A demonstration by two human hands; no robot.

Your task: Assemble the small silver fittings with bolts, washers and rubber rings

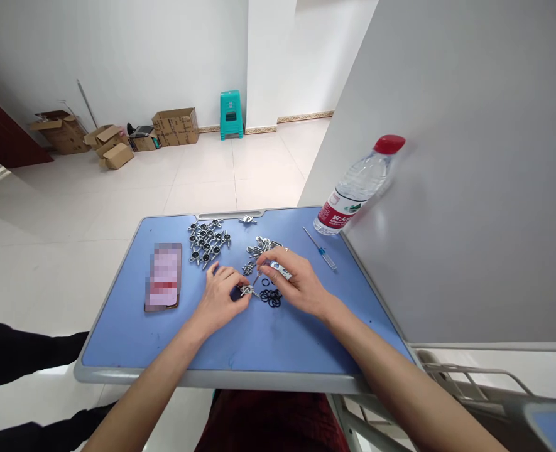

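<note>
Blue tabletop [301, 348], small metal part [246, 290] partly hidden by left hand [222, 294].

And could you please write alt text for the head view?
At a blue table, a person's left hand holds a small metal part while the right hand holds a thin tool close to it. Around them are black rings, more metal pieces, a phone, a screwdriver and a red-capped bottle.

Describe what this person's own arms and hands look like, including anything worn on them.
The left hand and right hand are ungloved, five-fingered, with no rings visible. The left forearm and right forearm show no sleeve, watch or bracelet. Fine markings are too small to tell.
</note>
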